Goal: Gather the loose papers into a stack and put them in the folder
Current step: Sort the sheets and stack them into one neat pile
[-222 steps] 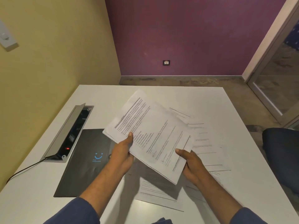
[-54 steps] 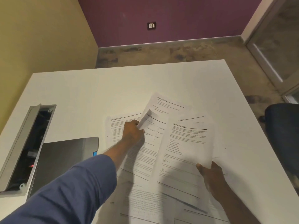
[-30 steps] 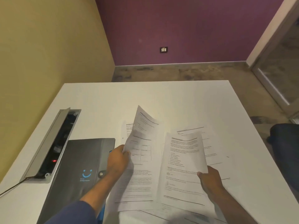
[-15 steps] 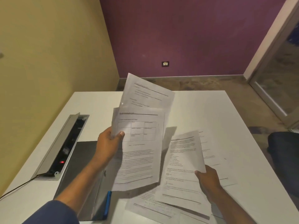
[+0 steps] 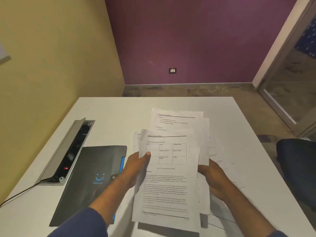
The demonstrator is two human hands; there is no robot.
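I hold a bunch of printed papers (image 5: 168,182) above the white table (image 5: 119,113). The top sheet shows a small grid table and paragraphs; other sheets stick out behind it at the top and right. My left hand (image 5: 136,166) grips the left edge, thumb on the front. My right hand (image 5: 213,175) holds the right edge, fingers behind the sheets. More loose papers (image 5: 220,151) lie flat on the table at the right, partly hidden. The dark folder (image 5: 92,178), shut, with a blue smile logo, lies to the left of my left forearm.
An open cable box (image 5: 66,153) with a raised grey lid and a red light is set into the table at the left, a cord trailing from it. A dark chair (image 5: 297,170) stands at the right table edge. Yellow and purple walls meet beyond.
My two hands have brought their separate sheets together into one bunch in front of me. The left hand's sheets have come down and to the right over the right hand's.
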